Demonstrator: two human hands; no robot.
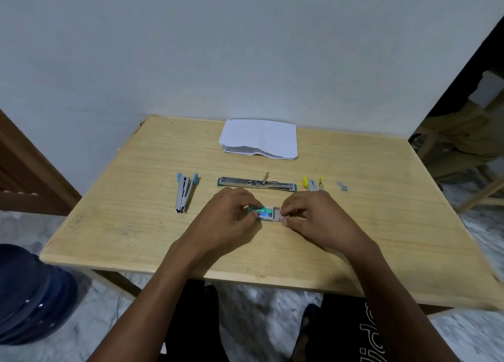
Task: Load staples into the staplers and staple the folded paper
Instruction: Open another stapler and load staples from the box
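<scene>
In the head view we saw the left hand (231, 215) with its fingers (252, 204) curled round the green staple box (264, 212) at the middle of the bench (368, 225). The right hand (313, 215) pinched the pale inner tray (277, 216), which stood partly out of the box's right end. Just beyond lay three staplers, none in hand: the blue stapler (185, 192) at the left, the long green stapler (256, 183) opened flat in the middle, and the yellow stapler (313, 183) at the right, with loose staples (342, 185) near it. The folded paper (259, 139) lay at the far edge, untouched. We judged the step to be opening the box for staples. The next move called for drawing the tray clear and lifting out one strip unbroken.
</scene>
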